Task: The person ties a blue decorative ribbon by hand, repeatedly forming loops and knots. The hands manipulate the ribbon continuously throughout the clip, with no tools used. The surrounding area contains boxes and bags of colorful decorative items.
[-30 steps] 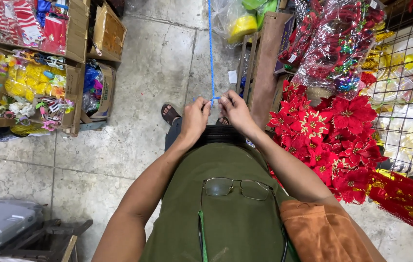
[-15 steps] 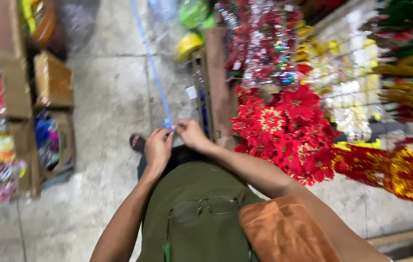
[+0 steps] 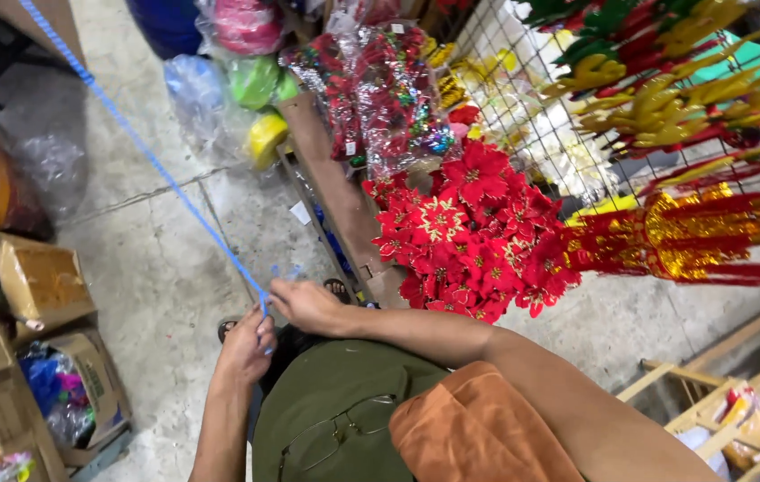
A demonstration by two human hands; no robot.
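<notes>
Hands, left [image 3: 244,346] and right [image 3: 307,305], pinch blue cord [image 3: 144,153]; fingertips blurred.

The grey concrete floor [image 3: 166,268] bears cardboard boxes [image 3: 41,281] at left and what look like bagged goods [image 3: 219,98].

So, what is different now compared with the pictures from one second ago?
The view has swung: the taut blue plastic cord, which ran straight up the picture before, now slants to the upper left, and the red artificial poinsettia flowers sit nearer the middle. Both hands stayed together low on the cord: the left hand pinches it, and the right hand meets it at the same spot.
</notes>
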